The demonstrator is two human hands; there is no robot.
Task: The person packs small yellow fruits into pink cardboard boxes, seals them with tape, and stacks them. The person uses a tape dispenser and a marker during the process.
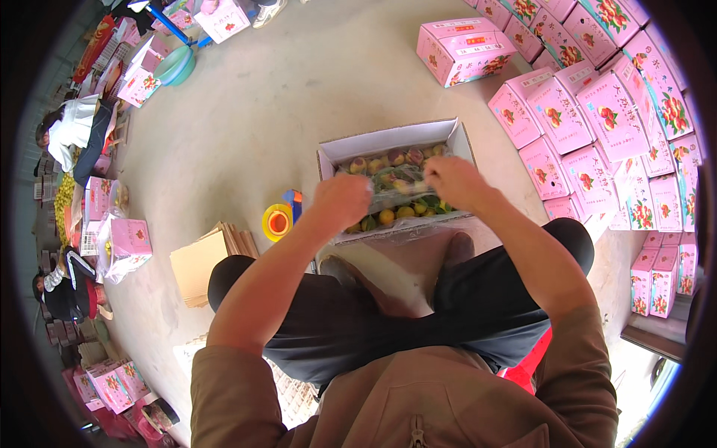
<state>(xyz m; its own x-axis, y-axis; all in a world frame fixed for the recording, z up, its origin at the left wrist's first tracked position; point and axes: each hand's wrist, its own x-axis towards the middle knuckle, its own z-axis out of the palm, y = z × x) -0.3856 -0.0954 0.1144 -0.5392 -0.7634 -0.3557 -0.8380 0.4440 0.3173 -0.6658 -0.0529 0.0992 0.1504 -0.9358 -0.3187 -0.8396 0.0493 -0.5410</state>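
An open cardboard box (386, 140) with white inner walls stands on the floor before my feet. Round yellow and reddish fruit (386, 216) with green leaves lies in it, partly under a clear plastic bag (392, 196). My left hand (346, 200) is closed on the film over the box's left side. Over the right side, my right hand (448, 178) pinches the film between its fingers. The plastic spans the gap between both hands and also hangs over the box's near edge.
Left of the box are a tape dispenser (278, 222) and stacked cardboard sheets (199, 263). Pink printed boxes (582, 117) are piled at the right; a single pink box (465, 50) stands beyond. Two people (78, 131) (67, 285) are at the far left among fruit and boxes.
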